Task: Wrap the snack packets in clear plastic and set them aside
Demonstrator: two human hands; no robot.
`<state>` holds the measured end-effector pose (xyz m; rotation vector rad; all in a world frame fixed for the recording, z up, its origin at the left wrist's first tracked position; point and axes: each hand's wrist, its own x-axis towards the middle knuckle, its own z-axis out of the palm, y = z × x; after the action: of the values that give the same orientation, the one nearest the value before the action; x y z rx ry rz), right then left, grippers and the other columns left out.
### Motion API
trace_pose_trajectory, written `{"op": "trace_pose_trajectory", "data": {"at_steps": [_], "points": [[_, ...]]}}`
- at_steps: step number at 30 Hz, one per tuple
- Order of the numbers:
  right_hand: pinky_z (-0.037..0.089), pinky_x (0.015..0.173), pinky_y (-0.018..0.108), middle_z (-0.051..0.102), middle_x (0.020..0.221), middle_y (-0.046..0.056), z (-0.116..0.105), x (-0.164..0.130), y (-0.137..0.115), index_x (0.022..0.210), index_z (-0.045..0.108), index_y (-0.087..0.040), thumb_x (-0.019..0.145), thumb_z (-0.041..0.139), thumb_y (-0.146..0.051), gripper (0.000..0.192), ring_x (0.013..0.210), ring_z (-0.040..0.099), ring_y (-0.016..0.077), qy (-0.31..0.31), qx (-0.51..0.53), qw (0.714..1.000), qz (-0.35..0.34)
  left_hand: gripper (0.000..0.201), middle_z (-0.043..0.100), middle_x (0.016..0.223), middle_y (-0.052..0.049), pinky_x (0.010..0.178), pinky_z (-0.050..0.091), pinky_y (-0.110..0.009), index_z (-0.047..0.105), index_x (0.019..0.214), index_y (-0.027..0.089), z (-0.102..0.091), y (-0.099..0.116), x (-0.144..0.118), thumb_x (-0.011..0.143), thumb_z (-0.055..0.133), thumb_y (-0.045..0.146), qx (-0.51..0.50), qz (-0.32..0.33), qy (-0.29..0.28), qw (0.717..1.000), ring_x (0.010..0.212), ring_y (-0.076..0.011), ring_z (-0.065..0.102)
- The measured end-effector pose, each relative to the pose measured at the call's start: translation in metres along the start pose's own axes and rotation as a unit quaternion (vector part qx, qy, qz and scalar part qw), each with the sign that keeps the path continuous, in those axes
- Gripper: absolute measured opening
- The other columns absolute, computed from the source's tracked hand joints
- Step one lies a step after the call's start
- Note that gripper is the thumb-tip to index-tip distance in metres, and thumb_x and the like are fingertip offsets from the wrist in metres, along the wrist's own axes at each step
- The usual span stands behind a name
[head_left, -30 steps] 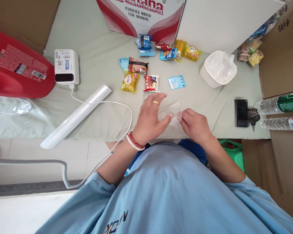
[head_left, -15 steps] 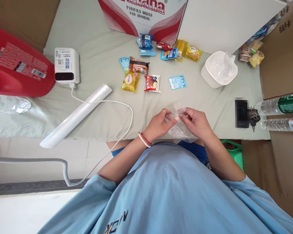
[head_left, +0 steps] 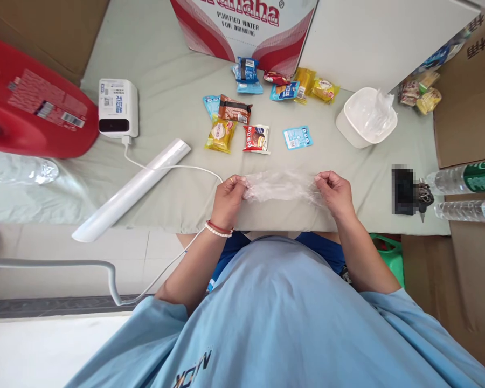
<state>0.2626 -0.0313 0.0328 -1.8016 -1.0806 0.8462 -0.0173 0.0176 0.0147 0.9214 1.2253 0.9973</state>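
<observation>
Just below the middle of the frame, the left hand [head_left: 228, 196] and the right hand [head_left: 336, 193] are each pinched shut on one end of a clear plastic bag [head_left: 282, 187], holding it stretched out flat between them just above the near edge of the grey-green table [head_left: 173, 64]. The hands stand well apart, bag taut across the gap. Just above the bag lie snack packets: a yellow one [head_left: 220, 134], a red one [head_left: 256, 138] beside it, and a small light-blue sachet [head_left: 298, 137] to the right. Further right sits a white tub [head_left: 366, 117] with plastic in it. To the left, a white roll [head_left: 132, 189] lies slantwise, with a white charger box [head_left: 118, 108] and a red jug [head_left: 32, 113] in the upper left.
</observation>
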Motion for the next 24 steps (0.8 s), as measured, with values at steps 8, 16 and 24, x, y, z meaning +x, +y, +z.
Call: {"op": "trace_pose_trajectory", "data": {"at_steps": [8, 16, 24], "points": [[0.036, 0.054, 0.027, 0.057, 0.061, -0.002, -0.004, 0.021, 0.024, 0.077, 0.065, -0.019, 0.081, 0.065, -0.048, 0.029, 0.055, 0.044, 0.0123, 0.027, -0.042, 0.997, 0.058, 0.031, 0.060, 0.054, 0.002, 0.056, 0.041, -0.027, 0.054, 0.064, 0.022, -0.011, 0.010, 0.012, 0.088, 0.058, 0.040, 0.158, -0.007, 0.061, 0.985, 0.052, -0.0143, 0.056], [0.053, 0.075, 0.034, 0.069, 0.097, 0.006, -0.035, 0.027, -0.014, 0.105, 0.072, -0.021, 0.088, 0.064, -0.042, 0.028, 0.078, 0.061, 0.0179, 0.066, -0.218, 0.964, -0.140, 0.010, 0.065, 0.065, 0.003, 0.070, 0.045, -0.030, 0.061, 0.080, 0.023, -0.012, 0.007, 0.014, 0.083, 0.059, 0.033, 0.333, 0.025, 0.030, 0.942, 0.062, -0.0171, 0.061], [0.046, 0.085, 0.041, 0.066, 0.128, 0.013, 0.021, -0.002, -0.069, 0.133, 0.065, -0.022, 0.097, 0.061, -0.024, 0.036, 0.107, 0.053, 0.0283, -0.204, -0.359, 0.829, -0.377, 0.023, 0.063, 0.067, 0.001, 0.066, 0.040, -0.029, 0.056, 0.075, 0.023, -0.007, 0.004, 0.014, 0.087, 0.055, 0.043, 0.361, 0.040, 0.005, 0.932, 0.065, -0.0169, 0.056]]}}
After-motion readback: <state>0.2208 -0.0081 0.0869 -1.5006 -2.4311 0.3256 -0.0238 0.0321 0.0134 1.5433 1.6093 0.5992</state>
